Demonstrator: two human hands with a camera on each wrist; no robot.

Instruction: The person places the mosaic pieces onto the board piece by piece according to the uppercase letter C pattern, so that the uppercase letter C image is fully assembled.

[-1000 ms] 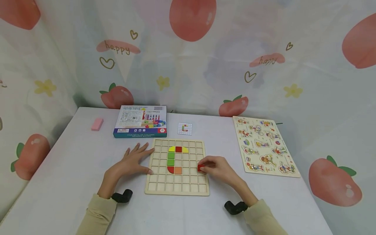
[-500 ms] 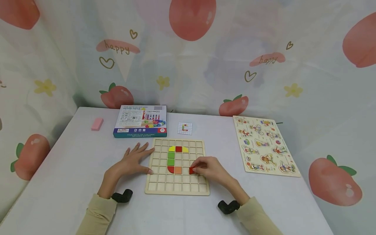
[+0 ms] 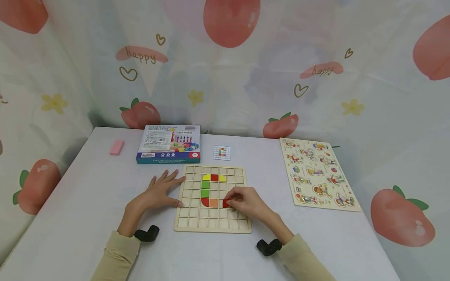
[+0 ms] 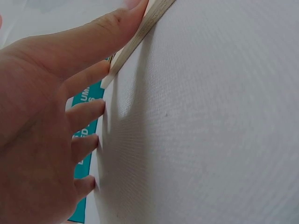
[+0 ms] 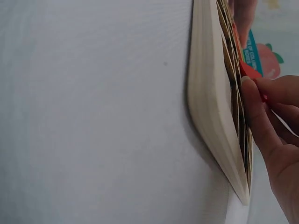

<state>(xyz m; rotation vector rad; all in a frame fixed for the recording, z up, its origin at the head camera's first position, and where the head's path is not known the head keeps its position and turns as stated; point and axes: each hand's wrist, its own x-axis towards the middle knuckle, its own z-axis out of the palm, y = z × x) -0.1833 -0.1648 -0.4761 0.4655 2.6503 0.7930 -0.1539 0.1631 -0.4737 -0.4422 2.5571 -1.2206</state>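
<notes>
My right hand (image 3: 249, 201) pinches a red tile (image 3: 225, 203) between thumb and index finger, close over the wooden grid board (image 3: 213, 225), just right of an orange tile (image 3: 213, 203). In the right wrist view the red tile (image 5: 250, 71) sticks out past the fingertips, tilted. My left hand (image 3: 159, 193) is spread at the board's left side, its thumb and index fingertip at the edge. Set in the grid are a red rounded tile (image 3: 205, 202), two green tiles (image 3: 205, 189), two yellow rounded tiles (image 3: 206, 178) and a dark red tile (image 3: 214, 178).
Behind the board lies a small pattern card (image 3: 222, 153). A boxed toy set (image 3: 168, 144) stands at the back left, with a pink block (image 3: 117, 147) beside it. A picture puzzle board (image 3: 318, 173) lies to the right on the white table (image 3: 218, 257).
My right hand has carried the red tile leftward from the board's right edge to beside the orange tile. The left hand stays where it was.
</notes>
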